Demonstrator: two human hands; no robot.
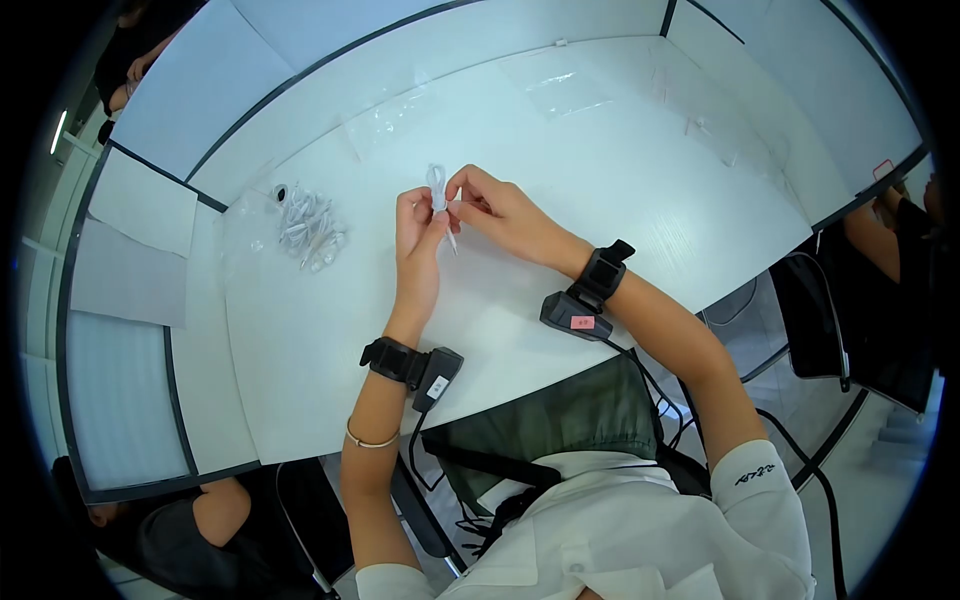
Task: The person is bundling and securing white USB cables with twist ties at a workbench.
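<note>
Above the middle of the white table, a small bundle of coiled white cable point(437, 177) is held between my two hands. My left hand point(416, 230) is closed on it from the left, thumb and fingers pinching the bundle's lower part. From the right, my right hand point(510, 222) pinches at the same bundle with thumb and index finger. The loop of the coil sticks up above the fingertips, and a thin white end hangs below them. Exactly where the right fingertips grip is partly hidden. To the left lies a pile of similar coiled white cables point(308, 225).
A small dark round item point(280, 192) sits beside the pile. Clear plastic bags point(560, 92) lie toward the back of the white table point(640, 170). Low partitions point(330, 110) enclose the table. Black wrist devices point(603, 275) with cables are strapped to both forearms. Other people sit nearby.
</note>
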